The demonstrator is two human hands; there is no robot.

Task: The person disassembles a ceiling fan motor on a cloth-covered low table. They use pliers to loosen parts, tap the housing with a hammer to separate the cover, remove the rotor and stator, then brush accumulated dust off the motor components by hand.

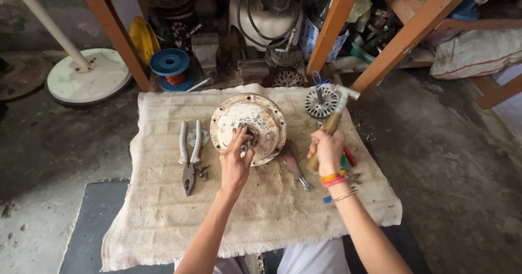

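Observation:
A round, rusty white motor housing [255, 116] lies on a beige cloth [255, 219]. My left hand [235, 157] rests on its centre, fingers pinched on a small metal pin or shaft [244, 143] that it holds upright there. My right hand [327, 150] grips a wooden-handled hammer [334, 119], whose metal head [346, 92] is raised to the right of the housing.
Pliers with white handles [188, 159], a small disc [198, 137] and loose screws [202, 171] lie left of the housing. A spanner [296, 170] and screwdrivers [348, 157] lie right. A stator [320, 102], blue wire spool [170, 64], white fan base [87, 75] and wooden frame legs [333, 26] stand behind.

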